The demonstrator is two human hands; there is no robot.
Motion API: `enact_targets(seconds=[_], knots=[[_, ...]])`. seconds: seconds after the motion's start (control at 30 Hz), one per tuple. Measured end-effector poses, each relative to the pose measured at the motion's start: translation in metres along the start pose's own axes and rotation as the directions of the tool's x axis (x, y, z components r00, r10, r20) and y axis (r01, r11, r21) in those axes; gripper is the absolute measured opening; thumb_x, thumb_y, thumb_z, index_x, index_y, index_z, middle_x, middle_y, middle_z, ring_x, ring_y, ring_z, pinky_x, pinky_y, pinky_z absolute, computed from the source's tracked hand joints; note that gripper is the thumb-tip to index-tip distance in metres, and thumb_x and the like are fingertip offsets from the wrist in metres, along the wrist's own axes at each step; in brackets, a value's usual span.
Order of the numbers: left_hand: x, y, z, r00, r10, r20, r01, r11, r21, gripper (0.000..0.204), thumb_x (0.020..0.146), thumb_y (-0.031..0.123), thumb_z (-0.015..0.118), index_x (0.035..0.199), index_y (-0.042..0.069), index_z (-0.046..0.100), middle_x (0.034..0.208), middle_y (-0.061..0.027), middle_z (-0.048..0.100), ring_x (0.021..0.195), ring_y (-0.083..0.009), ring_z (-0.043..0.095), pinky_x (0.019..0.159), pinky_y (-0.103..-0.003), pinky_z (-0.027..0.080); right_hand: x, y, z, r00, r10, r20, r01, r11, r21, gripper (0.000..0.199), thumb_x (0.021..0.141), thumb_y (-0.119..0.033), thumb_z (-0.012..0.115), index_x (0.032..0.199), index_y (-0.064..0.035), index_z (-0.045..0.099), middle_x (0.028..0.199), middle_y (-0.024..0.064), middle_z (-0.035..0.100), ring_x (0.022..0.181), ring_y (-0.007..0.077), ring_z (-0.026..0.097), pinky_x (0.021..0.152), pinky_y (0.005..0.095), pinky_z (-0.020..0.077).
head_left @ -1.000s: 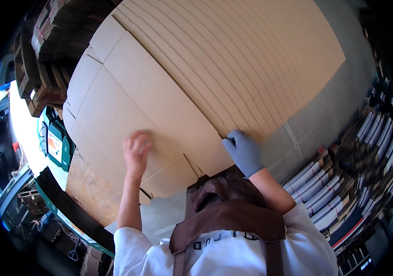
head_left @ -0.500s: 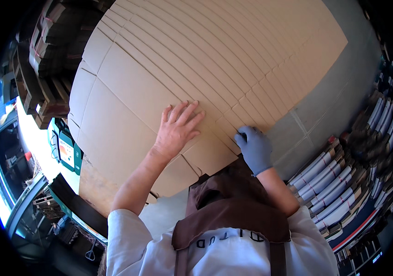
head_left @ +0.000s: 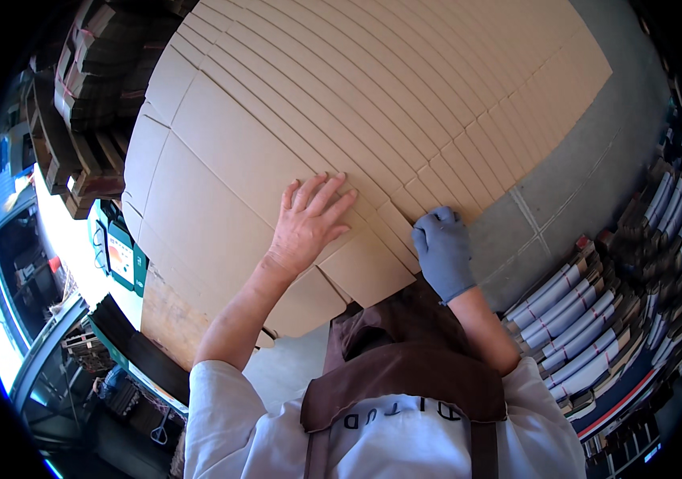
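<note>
Flat tan cardboard sheets (head_left: pixel 229 160) overlap in a fanned row before me, their creases and stepped edges running toward the far side. My left hand (head_left: pixel 309 223), bare, lies on the top sheet with its fingers spread and pressing on nothing but the board. At the near right edge of the cardboard is my right hand (head_left: pixel 443 247) in a grey glove. Its fingers are curled in against the sheet edges, and what they pinch, if anything, is hidden by the glove.
Bundled cardboard (head_left: pixel 89 88) is stacked on the far left above a wooden pallet (head_left: pixel 89 172). A green case (head_left: pixel 121 247) stands at the left beside a wooden board (head_left: pixel 169 311). Rows of tied bundles (head_left: pixel 568 319) line the right, past a grey floor (head_left: pixel 541 215).
My right hand's fingers have curled in more and the hand has shifted slightly at the cardboard's edge. My left hand stays spread in the same place on the sheet.
</note>
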State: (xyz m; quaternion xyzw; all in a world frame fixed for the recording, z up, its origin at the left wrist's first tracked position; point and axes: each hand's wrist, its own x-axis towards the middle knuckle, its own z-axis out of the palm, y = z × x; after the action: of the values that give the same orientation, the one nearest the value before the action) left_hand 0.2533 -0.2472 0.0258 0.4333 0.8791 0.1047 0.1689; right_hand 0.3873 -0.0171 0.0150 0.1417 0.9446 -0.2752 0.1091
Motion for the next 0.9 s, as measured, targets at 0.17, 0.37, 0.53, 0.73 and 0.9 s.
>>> enact_targets(seconds=[0.17, 0.37, 0.53, 0.73, 0.9], knots=[[0.001, 0.0, 0.001, 1.0, -0.003, 0.001, 0.003, 1.0, 0.0, 0.068, 0.075, 0.035, 0.08, 0.138, 0.023, 0.055, 0.152, 0.0003, 0.04, 0.137, -0.0257, 0.038, 0.112, -0.053, 0.031, 0.001, 0.001, 0.001, 0.999, -0.002, 0.033, 0.003, 0.999, -0.046, 0.012, 0.087, -0.02, 0.068, 0.088, -0.0099, 0.062, 0.101, 0.0091, 0.057, 0.091, 0.0305, 0.058, 0.073, 0.0445, 0.0474], [0.002, 0.001, 0.0, 1.0, -0.01, -0.003, 0.01, 1.0, -0.002, 0.069, 0.074, 0.035, 0.08, 0.137, 0.024, 0.055, 0.152, 0.0006, 0.041, 0.136, -0.0262, 0.039, 0.112, -0.053, 0.032, 0.001, -0.002, 0.003, 1.0, 0.006, 0.029, -0.003, 0.995, -0.102, 0.013, 0.088, -0.021, 0.067, 0.088, -0.0097, 0.061, 0.101, 0.009, 0.057, 0.092, 0.03, 0.057, 0.074, 0.0432, 0.0487], [0.003, 0.0, 0.005, 0.999, -0.015, -0.03, 0.015, 1.0, -0.002, 0.067, 0.075, 0.036, 0.079, 0.136, 0.024, 0.056, 0.151, 0.0013, 0.042, 0.136, -0.025, 0.04, 0.112, -0.052, 0.032, 0.001, -0.002, 0.002, 1.0, 0.006, -0.027, -0.009, 0.996, -0.091, 0.015, 0.089, -0.024, 0.067, 0.092, -0.0098, 0.061, 0.099, 0.01, 0.059, 0.09, 0.03, 0.059, 0.074, 0.0427, 0.0501], [0.001, -0.001, 0.006, 0.999, -0.024, -0.039, 0.024, 1.0, -0.012, 0.065, 0.075, 0.036, 0.079, 0.136, 0.025, 0.057, 0.151, 0.0016, 0.042, 0.136, -0.0236, 0.04, 0.113, -0.052, 0.032, -0.013, -0.007, 0.0, 1.0, -0.01, 0.019, 0.011, 0.998, -0.065, 0.018, 0.09, -0.029, 0.067, 0.093, -0.0128, 0.059, 0.081, 0.0088, 0.064, 0.077, 0.0298, 0.064, 0.067, 0.0428, 0.0511], [0.001, -0.002, 0.007, 0.999, -0.017, -0.045, 0.017, 1.0, 0.0, 0.065, 0.075, 0.036, 0.079, 0.136, 0.025, 0.057, 0.152, 0.0008, 0.042, 0.137, -0.0239, 0.04, 0.113, -0.052, 0.032, -0.022, -0.018, 0.008, 0.996, 0.042, 0.084, -0.034, 0.995, -0.092, 0.019, 0.09, -0.03, 0.067, 0.089, -0.0121, 0.06, 0.079, 0.0091, 0.065, 0.076, 0.0304, 0.065, 0.066, 0.0433, 0.0516]])
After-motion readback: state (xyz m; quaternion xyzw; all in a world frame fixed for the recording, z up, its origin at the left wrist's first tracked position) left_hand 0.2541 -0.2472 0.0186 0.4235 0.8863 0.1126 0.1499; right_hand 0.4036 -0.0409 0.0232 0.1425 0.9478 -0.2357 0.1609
